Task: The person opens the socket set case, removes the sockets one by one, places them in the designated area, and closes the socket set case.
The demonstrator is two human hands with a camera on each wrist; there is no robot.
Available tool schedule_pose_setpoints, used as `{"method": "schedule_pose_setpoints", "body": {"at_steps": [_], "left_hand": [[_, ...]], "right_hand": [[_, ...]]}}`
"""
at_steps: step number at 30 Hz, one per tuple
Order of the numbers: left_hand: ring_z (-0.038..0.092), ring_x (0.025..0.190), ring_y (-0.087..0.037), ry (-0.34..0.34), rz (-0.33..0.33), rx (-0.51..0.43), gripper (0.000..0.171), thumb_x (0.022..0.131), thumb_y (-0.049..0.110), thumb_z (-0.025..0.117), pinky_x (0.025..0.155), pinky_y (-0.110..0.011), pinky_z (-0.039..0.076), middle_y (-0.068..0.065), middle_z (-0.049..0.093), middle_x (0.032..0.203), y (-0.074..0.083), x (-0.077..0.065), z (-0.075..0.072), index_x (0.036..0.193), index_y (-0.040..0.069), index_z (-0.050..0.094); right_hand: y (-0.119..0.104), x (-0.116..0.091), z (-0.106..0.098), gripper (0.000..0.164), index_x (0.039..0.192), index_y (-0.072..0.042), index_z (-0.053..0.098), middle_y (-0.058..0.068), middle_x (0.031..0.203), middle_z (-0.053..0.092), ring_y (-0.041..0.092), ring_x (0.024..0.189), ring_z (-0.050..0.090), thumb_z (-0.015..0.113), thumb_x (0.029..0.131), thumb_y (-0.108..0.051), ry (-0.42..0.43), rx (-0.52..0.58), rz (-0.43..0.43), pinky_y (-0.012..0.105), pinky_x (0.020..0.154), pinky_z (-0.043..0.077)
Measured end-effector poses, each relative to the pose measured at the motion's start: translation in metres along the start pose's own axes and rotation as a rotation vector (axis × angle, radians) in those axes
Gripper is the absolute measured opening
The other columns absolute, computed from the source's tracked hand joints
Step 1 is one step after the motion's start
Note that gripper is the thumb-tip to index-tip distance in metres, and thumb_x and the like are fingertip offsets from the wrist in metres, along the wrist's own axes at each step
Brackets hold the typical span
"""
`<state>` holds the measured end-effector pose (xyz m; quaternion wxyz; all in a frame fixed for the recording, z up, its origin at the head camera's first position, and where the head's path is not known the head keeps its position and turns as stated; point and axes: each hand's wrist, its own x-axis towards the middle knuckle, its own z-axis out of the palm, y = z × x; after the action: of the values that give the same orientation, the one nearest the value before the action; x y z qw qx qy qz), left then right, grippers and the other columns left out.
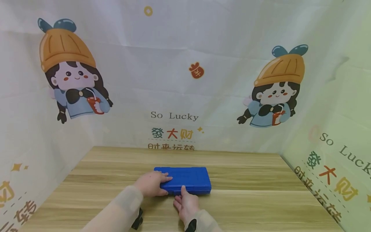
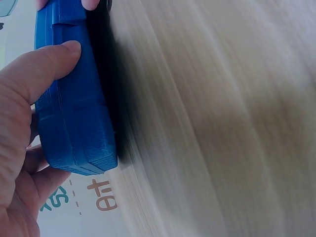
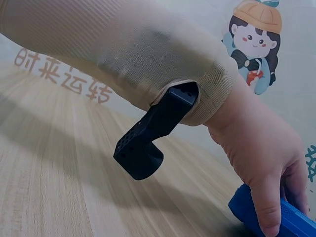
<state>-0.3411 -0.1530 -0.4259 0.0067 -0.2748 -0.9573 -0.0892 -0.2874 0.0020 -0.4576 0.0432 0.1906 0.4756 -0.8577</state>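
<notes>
The left hand [image 1: 150, 184] hides 1 end of the blue case [image 1: 191, 177], gripping it; the right hand's [image 1: 186, 204] thumb meets the front edge, its grip impossible to tell. Closed, rectangular and textured, the case is on the bench [image 1: 255, 206].

The backdrop [image 1: 174, 93] bears on its rear face "So Lucky" [image 1: 174, 116], "發大财" [image 1: 172, 133] and "时来运转" [image 1: 171, 147], the last cut off below by the bench [image 1: 255, 180]. Its right side repeats these legends, "Lucky" running to the head view's edge; its left side shows partial characters, "转" legible. A printed red pouch [image 1: 196, 70] carries a ¥-like sign.
</notes>
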Motion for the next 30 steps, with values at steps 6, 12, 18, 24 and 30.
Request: {"method": "schedule_pose_setpoints", "body": {"at_steps": [6, 12, 18, 24, 30], "left_hand": [[0.051, 0.125, -0.033, 0.01, -0.015, -0.003, 0.052, 0.082, 0.036, 0.076, 0.103, -0.047, 0.039, -0.009, 0.058, 0.134, 0.0, -0.001, -0.001, 0.128, 0.017, 0.065], [0.051, 0.125, -0.034, 0.019, -0.003, 0.064, 0.051, 0.082, 0.036, 0.076, 0.103, -0.048, 0.04, -0.012, 0.058, 0.134, 0.0, -0.003, 0.005, 0.128, 0.015, 0.065], [0.048, 0.128, -0.034, 0.024, -0.017, 0.103, 0.056, 0.083, 0.035, 0.075, 0.104, -0.048, 0.038, -0.01, 0.054, 0.138, 0.004, -0.004, 0.01, 0.133, 0.014, 0.06], [0.045, 0.13, -0.035, 0.032, -0.032, 0.105, 0.061, 0.085, 0.041, 0.072, 0.105, -0.049, 0.037, -0.009, 0.051, 0.142, 0.005, -0.007, 0.01, 0.138, 0.013, 0.055], [0.047, 0.13, -0.033, 0.069, -0.01, 0.094, 0.052, 0.092, 0.04, 0.064, 0.104, -0.049, 0.038, -0.008, 0.053, 0.14, 0.002, -0.007, 0.008, 0.136, 0.013, 0.057]], "right_hand": [[-0.001, -0.001, -0.001, 0.03, 0.115, 0.014, 0.044, 0.016, 0.09, 0.049, 0.021, 0.082, 0.056, 0.044, 0.104, -0.014, 0.03, -0.015, 0.024, 0.04, 0.087, 0.052], [0.0, 0.0, -0.005, 0.026, 0.114, 0.015, 0.044, 0.014, 0.086, 0.051, 0.019, 0.077, 0.057, 0.041, 0.103, -0.008, 0.015, -0.045, 0.042, 0.037, 0.08, 0.054], [0.0, 0.002, -0.008, 0.024, 0.118, 0.014, 0.04, 0.015, 0.087, 0.049, 0.02, 0.077, 0.056, 0.042, 0.102, -0.003, 0.002, -0.036, 0.037, 0.037, 0.08, 0.054], [-0.005, 0.0, -0.009, 0.017, 0.113, 0.01, 0.041, 0.011, 0.083, 0.05, 0.017, 0.074, 0.056, 0.043, 0.101, -0.003, -0.047, -0.032, 0.012, 0.035, 0.079, 0.054], [-0.014, -0.005, -0.01, 0.018, 0.113, 0.009, 0.044, 0.008, 0.081, 0.053, 0.014, 0.072, 0.058, 0.046, 0.101, -0.004, -0.097, -0.045, -0.006, 0.031, 0.074, 0.055]]}}
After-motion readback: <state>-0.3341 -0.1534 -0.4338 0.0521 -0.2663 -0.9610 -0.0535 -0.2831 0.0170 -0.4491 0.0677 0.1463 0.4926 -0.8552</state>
